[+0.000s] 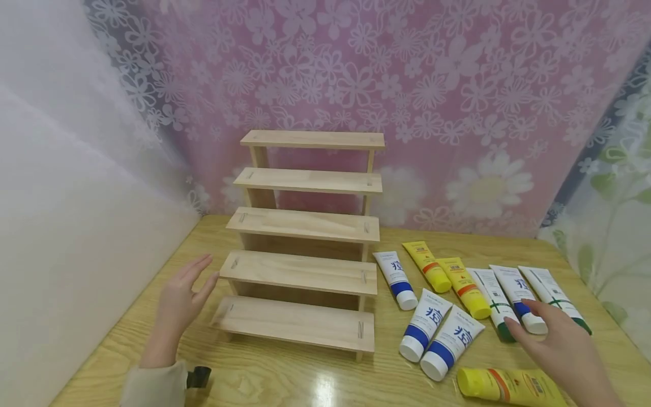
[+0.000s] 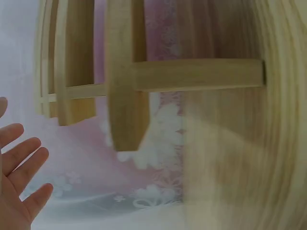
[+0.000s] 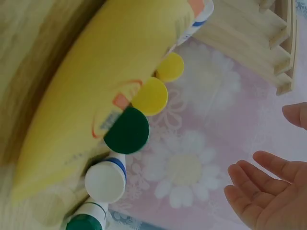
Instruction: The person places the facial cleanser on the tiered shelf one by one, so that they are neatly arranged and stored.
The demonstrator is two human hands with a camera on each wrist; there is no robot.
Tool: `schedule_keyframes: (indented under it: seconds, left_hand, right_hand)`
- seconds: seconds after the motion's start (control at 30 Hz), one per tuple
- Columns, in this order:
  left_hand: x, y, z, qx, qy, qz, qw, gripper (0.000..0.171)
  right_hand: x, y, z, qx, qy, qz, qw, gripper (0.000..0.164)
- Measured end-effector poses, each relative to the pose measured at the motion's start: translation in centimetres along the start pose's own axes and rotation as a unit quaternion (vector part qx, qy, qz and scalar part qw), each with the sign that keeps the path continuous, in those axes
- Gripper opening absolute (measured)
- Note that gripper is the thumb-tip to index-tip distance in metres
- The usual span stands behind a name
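My left hand [image 1: 179, 299] is raised beside the left end of a tiered wooden display stand [image 1: 300, 272], fingers extended and holding nothing. Its spread fingers also show in the left wrist view, apart from the stand's side. On the right, my right hand [image 1: 561, 345] hovers above a row of squeeze tubes, nearest a white tube with a blue band [image 1: 513, 285] and a white-and-green tube [image 1: 492, 297]. The right wrist view shows that palm [image 3: 268, 201] with loosely bent fingers and nothing in it. Below it lies a yellow tube [image 1: 516, 386], large in the right wrist view.
More tubes lie on the wooden table [image 1: 274, 376] right of the stand: white-and-blue ones [image 1: 426, 322], yellow ones [image 1: 465, 289] and another white-and-green one [image 1: 551, 294]. A pink floral curtain [image 1: 325, 73] stands behind, a white wall [image 1: 86, 198] at left.
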State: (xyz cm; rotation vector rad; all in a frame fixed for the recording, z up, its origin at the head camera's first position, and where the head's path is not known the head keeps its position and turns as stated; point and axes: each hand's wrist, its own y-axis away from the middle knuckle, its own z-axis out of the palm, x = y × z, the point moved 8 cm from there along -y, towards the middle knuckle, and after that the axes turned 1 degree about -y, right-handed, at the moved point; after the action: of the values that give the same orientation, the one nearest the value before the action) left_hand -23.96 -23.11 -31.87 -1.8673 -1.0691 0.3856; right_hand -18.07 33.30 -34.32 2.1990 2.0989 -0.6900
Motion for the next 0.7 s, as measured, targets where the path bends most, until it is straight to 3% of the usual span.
schedule_keyframes:
  seconds: [0.2, 0.4, 0.53, 0.7]
  left_hand:
    - [-0.9, 0.2, 1.3, 0.001, 0.048, -0.015, 0.9987, 0.031]
    - [-0.4, -0.4, 3.0, -0.003, 0.065, 0.012, 0.9978, 0.03]
    - [-0.2, -0.6, 4.2, -0.026, 0.064, 0.014, 0.9975, 0.031]
    - [-0.2, -0.6, 5.5, -0.058, 0.066, -0.009, 0.9961, 0.031]
  right_hand:
    - [-0.3, 0.2, 1.7, -0.036, -0.02, 0.01, 0.999, 0.065]
    - [-0.4, 0.3, 3.5, -0.085, -0.058, 0.015, 0.995, 0.063]
    - [-0.2, 0.5, 5.0, -0.132, -0.095, 0.048, 0.986, 0.066]
    - [-0.2, 0.8, 6.5, -0.171, -0.134, 0.081, 0.973, 0.063]
